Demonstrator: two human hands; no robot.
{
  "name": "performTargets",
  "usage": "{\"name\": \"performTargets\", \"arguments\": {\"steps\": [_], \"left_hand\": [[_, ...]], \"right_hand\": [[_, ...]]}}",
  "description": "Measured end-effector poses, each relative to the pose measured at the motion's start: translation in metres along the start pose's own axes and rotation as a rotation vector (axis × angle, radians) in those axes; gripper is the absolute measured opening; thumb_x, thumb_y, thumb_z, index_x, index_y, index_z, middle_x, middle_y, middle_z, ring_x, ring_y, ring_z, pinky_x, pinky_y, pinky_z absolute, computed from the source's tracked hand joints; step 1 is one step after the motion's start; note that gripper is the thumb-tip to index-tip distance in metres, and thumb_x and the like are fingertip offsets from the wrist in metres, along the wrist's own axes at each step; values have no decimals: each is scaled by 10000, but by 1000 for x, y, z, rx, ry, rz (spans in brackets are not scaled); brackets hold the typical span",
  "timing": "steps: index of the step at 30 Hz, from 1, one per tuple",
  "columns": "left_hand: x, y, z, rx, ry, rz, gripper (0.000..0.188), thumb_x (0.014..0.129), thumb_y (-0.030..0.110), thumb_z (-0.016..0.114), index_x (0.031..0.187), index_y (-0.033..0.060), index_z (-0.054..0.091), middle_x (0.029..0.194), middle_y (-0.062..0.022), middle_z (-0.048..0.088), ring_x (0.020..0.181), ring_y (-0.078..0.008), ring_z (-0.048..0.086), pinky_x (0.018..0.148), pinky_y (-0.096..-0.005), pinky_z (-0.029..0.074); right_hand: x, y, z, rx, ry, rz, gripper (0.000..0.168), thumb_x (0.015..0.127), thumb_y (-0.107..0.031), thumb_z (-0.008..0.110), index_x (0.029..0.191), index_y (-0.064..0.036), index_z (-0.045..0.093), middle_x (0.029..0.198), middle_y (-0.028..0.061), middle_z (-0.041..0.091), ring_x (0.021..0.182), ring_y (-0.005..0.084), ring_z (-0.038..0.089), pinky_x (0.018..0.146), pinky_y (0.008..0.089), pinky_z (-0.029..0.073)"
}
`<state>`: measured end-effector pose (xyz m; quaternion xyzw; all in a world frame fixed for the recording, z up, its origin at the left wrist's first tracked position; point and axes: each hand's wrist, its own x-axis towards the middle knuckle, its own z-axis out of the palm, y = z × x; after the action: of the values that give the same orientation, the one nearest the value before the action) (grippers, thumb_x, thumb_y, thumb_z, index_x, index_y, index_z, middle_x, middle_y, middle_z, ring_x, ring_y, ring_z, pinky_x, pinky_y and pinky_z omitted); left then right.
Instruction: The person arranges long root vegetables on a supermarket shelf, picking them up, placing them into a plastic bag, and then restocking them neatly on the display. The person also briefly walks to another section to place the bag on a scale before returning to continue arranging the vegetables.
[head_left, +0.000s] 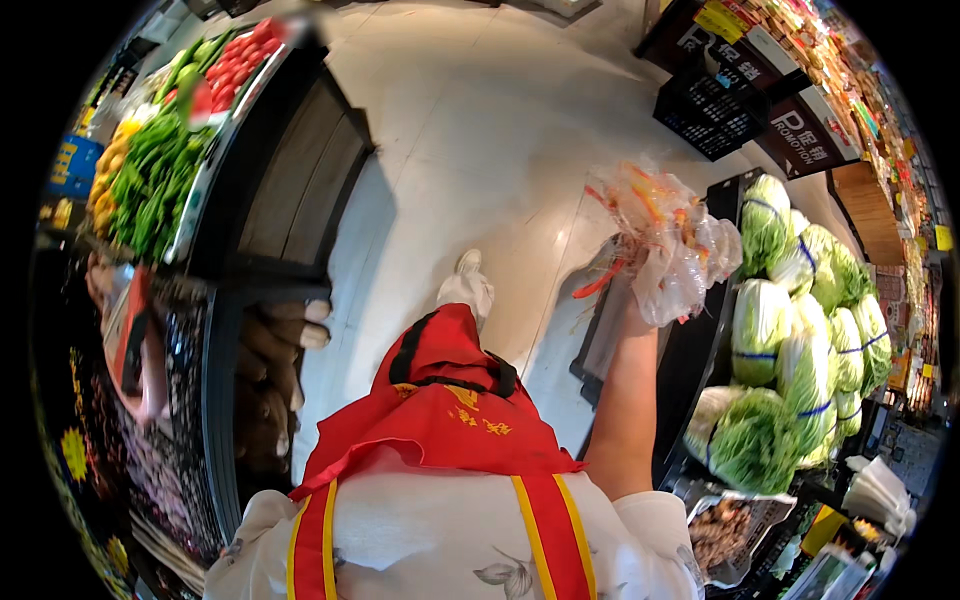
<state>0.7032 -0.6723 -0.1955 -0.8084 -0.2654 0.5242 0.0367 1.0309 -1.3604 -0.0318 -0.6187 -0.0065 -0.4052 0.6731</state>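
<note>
My right arm reaches forward on the right, and my right hand (645, 281) is mostly hidden behind a bunch of crumpled clear plastic bags (671, 240) with red and orange strips, which it holds. The bunch hangs over the aisle floor beside the stand of napa cabbages (761, 330) bound with blue bands. My left hand is out of view. Before me are a red apron (442, 420) with yellow characters, and a white shoe (469, 262) on the floor.
To the left, a dark stand (292, 172) carries green peppers (157, 176) and tomatoes (238, 67). A black plastic basket (709, 109) stands ahead at the right. Ginger (720, 529) fills a crate near my right shoulder. Pale tiled floor (450, 150) runs between the stands.
</note>
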Motion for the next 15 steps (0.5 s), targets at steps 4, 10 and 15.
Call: {"name": "performTargets", "arguments": {"steps": [4,10,15], "left_hand": [[41,183,-152,-70,208,203,354,791,376,498,778,52,638,712,-153,607,741,-247,604,720,-348,466],[13,560,-544,-175,677,832,545,832,483,408,576,41,600,686,-186,580,695,-336,560,656,-401,447],[-83,782,-713,-219,918,1285,250,816,273,517,786,34,585,820,-164,560,785,-316,536,700,-393,428]], "right_hand": [[93,75,11,-103,12,-40,402,753,-83,567,1120,23,442,1117,149,498,1003,241,503,889,384,395],[222,149,-2,-248,124,-88,374,734,-64,580,1080,32,476,1084,151,520,980,241,517,879,396,401],[314,207,-54,-321,231,-100,352,718,-47,591,1047,40,504,1056,152,539,960,240,529,871,406,406]]}}
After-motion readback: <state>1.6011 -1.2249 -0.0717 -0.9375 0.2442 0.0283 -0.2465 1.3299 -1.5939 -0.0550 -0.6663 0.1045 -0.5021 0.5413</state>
